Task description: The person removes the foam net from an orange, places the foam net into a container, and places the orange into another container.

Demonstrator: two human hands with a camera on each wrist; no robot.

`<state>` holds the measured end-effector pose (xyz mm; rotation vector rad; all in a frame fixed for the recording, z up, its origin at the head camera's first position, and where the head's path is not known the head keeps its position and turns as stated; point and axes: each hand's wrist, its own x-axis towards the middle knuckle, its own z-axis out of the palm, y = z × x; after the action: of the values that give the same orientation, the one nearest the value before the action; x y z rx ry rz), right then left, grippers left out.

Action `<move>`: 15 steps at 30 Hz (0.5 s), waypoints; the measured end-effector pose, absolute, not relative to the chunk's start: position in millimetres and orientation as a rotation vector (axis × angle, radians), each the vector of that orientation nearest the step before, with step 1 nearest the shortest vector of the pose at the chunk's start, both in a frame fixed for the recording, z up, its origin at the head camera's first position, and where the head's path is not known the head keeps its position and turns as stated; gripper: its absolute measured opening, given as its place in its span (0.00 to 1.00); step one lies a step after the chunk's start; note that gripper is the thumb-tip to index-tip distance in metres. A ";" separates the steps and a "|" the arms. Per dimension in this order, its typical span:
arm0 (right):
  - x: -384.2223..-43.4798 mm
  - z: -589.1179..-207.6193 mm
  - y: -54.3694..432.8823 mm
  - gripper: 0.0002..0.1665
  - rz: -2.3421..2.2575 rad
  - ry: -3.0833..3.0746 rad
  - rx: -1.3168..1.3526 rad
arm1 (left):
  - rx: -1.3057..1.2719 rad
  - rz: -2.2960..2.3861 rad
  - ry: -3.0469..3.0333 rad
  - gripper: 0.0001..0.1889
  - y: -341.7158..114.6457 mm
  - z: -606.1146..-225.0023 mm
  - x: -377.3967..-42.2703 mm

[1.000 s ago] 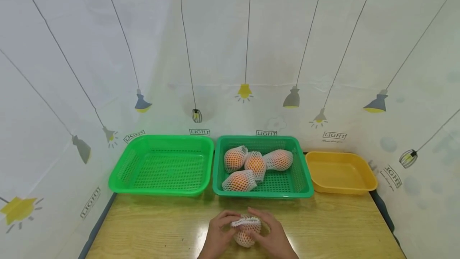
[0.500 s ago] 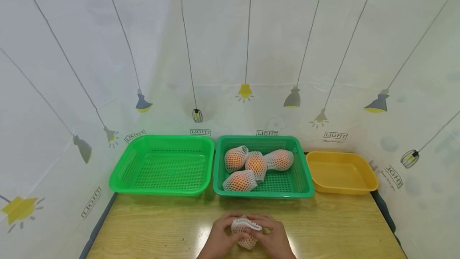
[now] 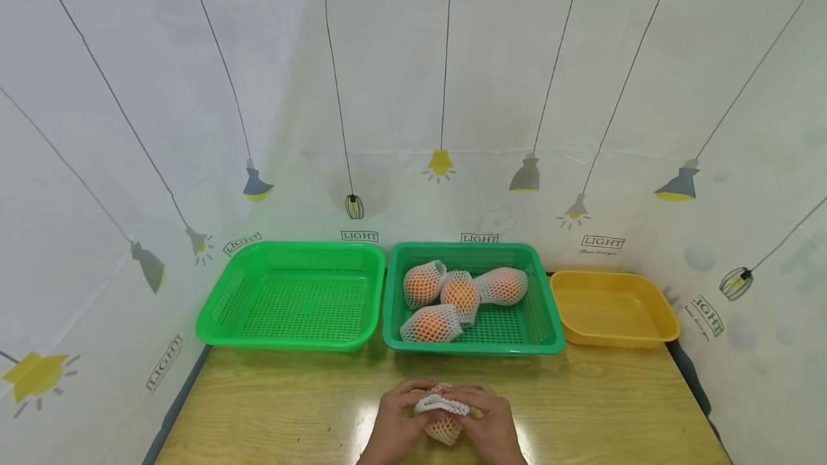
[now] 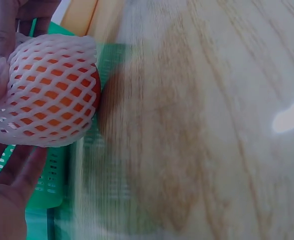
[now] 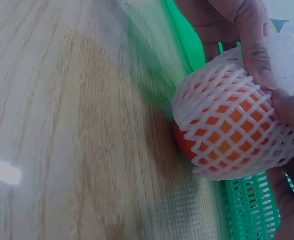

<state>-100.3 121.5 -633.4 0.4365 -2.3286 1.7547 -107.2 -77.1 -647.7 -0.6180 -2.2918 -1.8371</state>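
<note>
A round orange fruit (image 5: 184, 142) sits inside a white foam fruit net (image 3: 443, 429) at the near middle of the table, its bare skin showing at the bottom end. My left hand (image 3: 395, 422) holds the net from the left, and my right hand (image 3: 494, 422) from the right. Both thumbs and fingers pinch around the net's bunched rim (image 3: 439, 404). Across the wrist views, the mesh (image 4: 51, 95) lies stretched over the fruit, whose bottom is right at the tabletop. Part of the fruit is hidden by my fingers and the net.
Behind the hands, a dark green basket (image 3: 474, 349) holds several netted orange fruits (image 3: 460, 296). A bright green basket (image 3: 291, 343) stands to its left, a yellow tray (image 3: 617, 339) to its right. The wooden table (image 3: 278, 400) meets a printed curtain (image 3: 388, 92) behind them.
My right fingers have come down from their raised position onto the net's rim. The rim, tilted to the right half a second ago, now lies more level between both hands. The baskets are unchanged.
</note>
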 end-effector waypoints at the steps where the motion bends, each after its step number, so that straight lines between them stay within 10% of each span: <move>1: -99.8 -632.0 121.1 0.17 1.753 -2.334 0.426 | -0.603 -1.846 -2.292 0.13 -76.8 -646.6 -106.8; 15: -96.7 -622.3 113.0 0.18 1.614 -2.323 0.330 | -0.574 -1.740 -2.249 0.07 -72.1 -645.3 -106.5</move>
<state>-96.7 113.0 -622.3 0.3303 -2.3232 1.6144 -106.5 -72.1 -645.3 -0.5743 -2.2487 -1.7399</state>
